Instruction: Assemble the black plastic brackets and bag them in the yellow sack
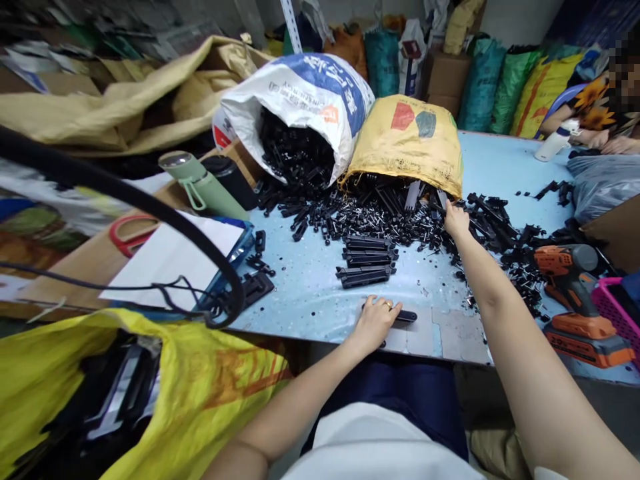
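Rested the left hand [375, 323] on a black plastic bar [407, 316] at the near edge of the blue table [300, 300], bending the fingers over it and leaving only its right end clearly in view; could not tell whether gripping or merely pressing it. Reached the right hand [457, 219] far forward to the mouth of a yellow sack [405, 133], bringing the fingertips to the near end of a grey-looking strip [442, 197]; could not tell whether clamped on it. Saw black plastic strips [367, 259] just beyond the left hand, lying in a stacked row, and farther off a heap of small black parts [370, 213] before the yellow sack and the white-and-blue sack [320, 87] to its left. Had an orange-and-black cordless drill [575, 297] on the right, near a pink basket [613, 303]. Noticed a green tumbler [200, 180], white paper [175, 257] and red-handled scissors [114, 233] on the left, and at far right another person [595, 110] beside a white bottle [551, 145].
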Motion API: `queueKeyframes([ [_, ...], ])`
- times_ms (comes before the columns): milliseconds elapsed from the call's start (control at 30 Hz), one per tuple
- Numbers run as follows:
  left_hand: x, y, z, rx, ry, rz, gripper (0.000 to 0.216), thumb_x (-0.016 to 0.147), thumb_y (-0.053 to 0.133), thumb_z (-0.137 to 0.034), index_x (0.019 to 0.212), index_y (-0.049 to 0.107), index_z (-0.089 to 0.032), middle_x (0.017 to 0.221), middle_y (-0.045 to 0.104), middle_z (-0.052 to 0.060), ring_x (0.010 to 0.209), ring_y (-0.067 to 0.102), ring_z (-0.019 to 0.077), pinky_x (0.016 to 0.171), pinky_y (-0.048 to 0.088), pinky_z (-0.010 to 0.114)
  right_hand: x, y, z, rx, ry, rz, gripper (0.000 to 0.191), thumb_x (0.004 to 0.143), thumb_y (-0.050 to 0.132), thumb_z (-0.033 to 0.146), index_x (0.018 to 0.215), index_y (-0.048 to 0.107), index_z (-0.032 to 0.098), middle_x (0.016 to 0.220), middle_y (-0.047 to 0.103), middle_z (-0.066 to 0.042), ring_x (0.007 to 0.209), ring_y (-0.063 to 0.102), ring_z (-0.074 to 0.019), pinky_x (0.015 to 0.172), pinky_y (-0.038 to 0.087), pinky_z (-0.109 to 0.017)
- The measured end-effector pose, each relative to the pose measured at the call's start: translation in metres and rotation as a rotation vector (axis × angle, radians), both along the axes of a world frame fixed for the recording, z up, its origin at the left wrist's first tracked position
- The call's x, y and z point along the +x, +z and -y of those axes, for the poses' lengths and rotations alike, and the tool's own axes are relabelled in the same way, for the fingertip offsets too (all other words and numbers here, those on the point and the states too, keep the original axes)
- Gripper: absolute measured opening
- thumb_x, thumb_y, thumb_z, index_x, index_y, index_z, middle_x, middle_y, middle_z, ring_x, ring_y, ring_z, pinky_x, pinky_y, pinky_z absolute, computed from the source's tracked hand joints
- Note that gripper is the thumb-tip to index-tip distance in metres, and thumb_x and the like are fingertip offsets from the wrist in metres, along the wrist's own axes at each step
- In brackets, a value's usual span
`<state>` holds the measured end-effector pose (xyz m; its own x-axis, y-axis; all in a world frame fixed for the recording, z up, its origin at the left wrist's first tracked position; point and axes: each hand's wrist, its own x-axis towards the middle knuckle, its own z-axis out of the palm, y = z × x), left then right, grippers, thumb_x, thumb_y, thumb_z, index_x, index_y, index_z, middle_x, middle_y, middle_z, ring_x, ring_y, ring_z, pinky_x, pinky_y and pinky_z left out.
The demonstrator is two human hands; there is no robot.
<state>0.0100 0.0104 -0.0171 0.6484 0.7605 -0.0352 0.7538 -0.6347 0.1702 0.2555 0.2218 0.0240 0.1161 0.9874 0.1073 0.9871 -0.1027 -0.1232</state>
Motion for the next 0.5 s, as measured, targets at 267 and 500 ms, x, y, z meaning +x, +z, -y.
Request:
queueKeyframes([
  [267,-0.013,-0.007,0.004,0.029,0.120,-0.021,0.037,0.084,0.039,-0.005,0.119,0.051,-0.012,0.088,0.063,0.010,0.087,0.056,0.0204,0.072,0.040,0.032,0.003,-0.002,0.056,0.170,0.393,0.062,0.034,0.088,0.034,0.023,0.114,0.050,0.008,0.110,0.057,-0.021,0.102,0.049,-0.0265,0.085,0.040,-0.043],
  [500,-0.021,-0.009,0.007,0.032,0.121,-0.028,0.036,0.085,0.040,-0.006,0.117,0.053,-0.013,0.087,0.063,0.010,0.088,0.056,0.0211,0.071,0.040,0.031,-0.004,-0.035,0.193,-0.106,0.918,0.124,0.032,0.086,0.037,0.011,0.109,0.057,0.020,0.121,0.057,-0.007,0.093,0.056,-0.0160,0.075,0.044,-0.029],
])
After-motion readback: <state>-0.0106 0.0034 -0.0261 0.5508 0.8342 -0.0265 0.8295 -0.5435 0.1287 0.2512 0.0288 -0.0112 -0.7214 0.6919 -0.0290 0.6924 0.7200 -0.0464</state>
